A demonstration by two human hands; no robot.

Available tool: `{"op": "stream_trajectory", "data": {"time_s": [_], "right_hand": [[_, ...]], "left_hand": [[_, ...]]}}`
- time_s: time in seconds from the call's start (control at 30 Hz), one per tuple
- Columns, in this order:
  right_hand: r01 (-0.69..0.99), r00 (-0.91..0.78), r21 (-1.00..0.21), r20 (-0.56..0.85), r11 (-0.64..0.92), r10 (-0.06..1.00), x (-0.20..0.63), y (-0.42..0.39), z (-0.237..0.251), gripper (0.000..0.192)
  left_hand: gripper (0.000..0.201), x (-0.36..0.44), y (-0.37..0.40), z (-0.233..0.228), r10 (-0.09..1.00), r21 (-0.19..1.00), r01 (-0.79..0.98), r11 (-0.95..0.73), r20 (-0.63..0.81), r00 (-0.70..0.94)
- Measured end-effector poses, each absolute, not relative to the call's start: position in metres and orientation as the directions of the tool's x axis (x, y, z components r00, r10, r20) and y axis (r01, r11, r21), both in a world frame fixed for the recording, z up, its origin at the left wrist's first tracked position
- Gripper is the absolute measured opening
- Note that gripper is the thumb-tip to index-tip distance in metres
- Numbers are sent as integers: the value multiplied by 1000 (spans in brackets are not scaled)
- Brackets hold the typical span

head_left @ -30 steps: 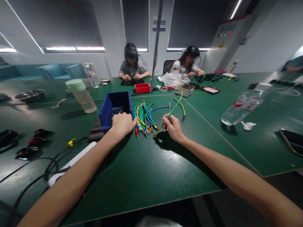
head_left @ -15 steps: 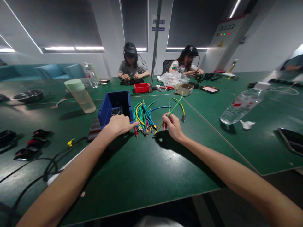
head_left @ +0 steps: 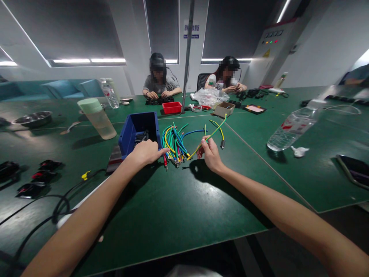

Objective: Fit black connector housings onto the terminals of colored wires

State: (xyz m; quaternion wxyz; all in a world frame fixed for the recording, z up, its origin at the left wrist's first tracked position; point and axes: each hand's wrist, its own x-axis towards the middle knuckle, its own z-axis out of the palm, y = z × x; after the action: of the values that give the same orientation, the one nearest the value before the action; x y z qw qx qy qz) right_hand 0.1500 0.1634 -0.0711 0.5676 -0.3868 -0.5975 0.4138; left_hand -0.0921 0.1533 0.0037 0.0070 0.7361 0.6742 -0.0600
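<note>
My right hand [head_left: 211,154] is closed in a pinch on a green-yellow wire [head_left: 216,130]. The wire slants, with its lower end beside a bundle of wires [head_left: 173,140] in green, blue, yellow and red, several with metal terminals. Against the front of a blue bin [head_left: 123,138] rests my left hand [head_left: 145,152], its thumb stretched out toward the bundle. Its other fingers are mostly hidden at the bin's edge, and I see nothing held. Dark pieces [head_left: 142,136] lie inside the bin. Right of the bundle lies another green-yellow wire [head_left: 219,129] with a dark sleeve at one end.
A green-lidded bottle [head_left: 99,121] stands left of the bin, a water bottle [head_left: 294,127] at the right near a phone [head_left: 353,171]. A black cable [head_left: 62,196] runs across the left side. Two people work across the table near a red tray [head_left: 172,107] and cardboard box [head_left: 224,109].
The wire in my right hand has tilted, its upper end moving slightly right and its lower end rising a little. My left hand stays by the bin.
</note>
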Motion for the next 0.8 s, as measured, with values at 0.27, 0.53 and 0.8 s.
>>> {"op": "stream_trajectory", "data": {"time_s": [0.27,0.53,0.8], "right_hand": [[-11,-62,-932,362,362,930,149,162,-71,25],[-12,-75,-933,360,361,930,149,161,-71,23],[11,-76,-933,357,359,931,148,160,-69,25]], "left_hand": [[81,-93,154,3,984,-38,995,-91,-159,84],[79,-93,152,11,983,-46,989,-138,-133,131],[56,-96,150,21,973,-161,963,-217,41,226]]}}
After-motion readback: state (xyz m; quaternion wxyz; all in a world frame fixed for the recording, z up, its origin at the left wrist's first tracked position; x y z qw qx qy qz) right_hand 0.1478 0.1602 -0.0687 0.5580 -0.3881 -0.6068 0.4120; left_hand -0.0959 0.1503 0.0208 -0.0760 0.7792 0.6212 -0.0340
